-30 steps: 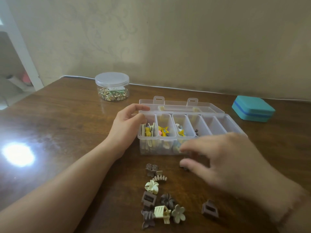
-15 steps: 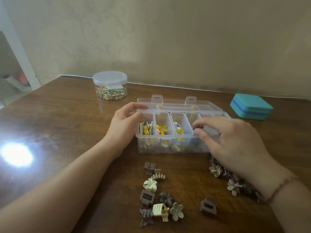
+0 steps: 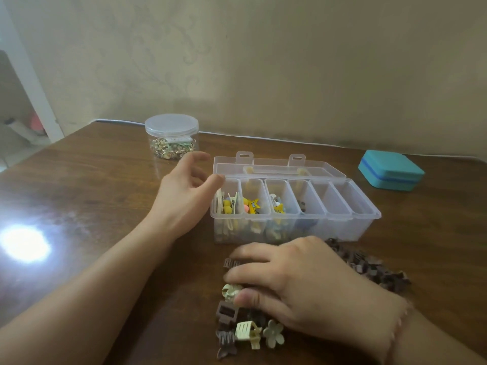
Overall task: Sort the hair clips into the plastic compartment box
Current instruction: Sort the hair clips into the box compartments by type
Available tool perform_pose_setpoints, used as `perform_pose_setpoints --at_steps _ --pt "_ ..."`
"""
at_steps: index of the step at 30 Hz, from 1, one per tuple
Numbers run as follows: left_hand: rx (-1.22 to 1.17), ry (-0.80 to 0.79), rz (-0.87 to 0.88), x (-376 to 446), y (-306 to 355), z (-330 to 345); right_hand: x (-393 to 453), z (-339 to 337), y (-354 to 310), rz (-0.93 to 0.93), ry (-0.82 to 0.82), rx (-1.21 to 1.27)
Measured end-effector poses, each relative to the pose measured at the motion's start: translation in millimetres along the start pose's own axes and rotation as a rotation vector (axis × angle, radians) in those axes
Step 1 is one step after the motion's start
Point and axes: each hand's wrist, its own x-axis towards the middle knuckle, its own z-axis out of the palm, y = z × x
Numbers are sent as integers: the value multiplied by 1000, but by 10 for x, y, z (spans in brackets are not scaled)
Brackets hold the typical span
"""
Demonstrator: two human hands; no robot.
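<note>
The clear plastic compartment box (image 3: 340, 229) stands open mid-table, its lid folded back. Its three left compartments hold colourful clips, and a dark clip (image 3: 303, 205) lies in the fourth. My left hand (image 3: 187, 196) hovers relaxed at the box's left end, thumb tip by the corner rim. My right hand (image 3: 303, 283) lies over the loose clips in front of the box, its fingers stretched across a brown clip (image 3: 231, 263). A cream flower clip (image 3: 229, 291) sits between forefinger and thumb. Below lie a brown square clip (image 3: 226, 312), a cream claw clip (image 3: 246, 331) and a pale flower clip (image 3: 274, 337).
A heap of brown clips (image 3: 369, 268) lies right of my right hand. A lidded clear jar (image 3: 171, 137) of small trinkets stands at the back left, a teal case (image 3: 391, 169) at the back right. The wall runs close behind the wooden table (image 3: 92, 185).
My right hand came back from the box's fourth compartment down onto the loose clips. My left hand loosened its hold on the box's left end.
</note>
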Motion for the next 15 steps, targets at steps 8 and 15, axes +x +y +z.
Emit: perform_pose_setpoints --at_steps 8,15 --pt "349 -236 505 -124 69 -117 -208 -284 382 259 488 191" --pt "454 -250 517 -140 61 -75 -214 -291 378 422 435 -128"
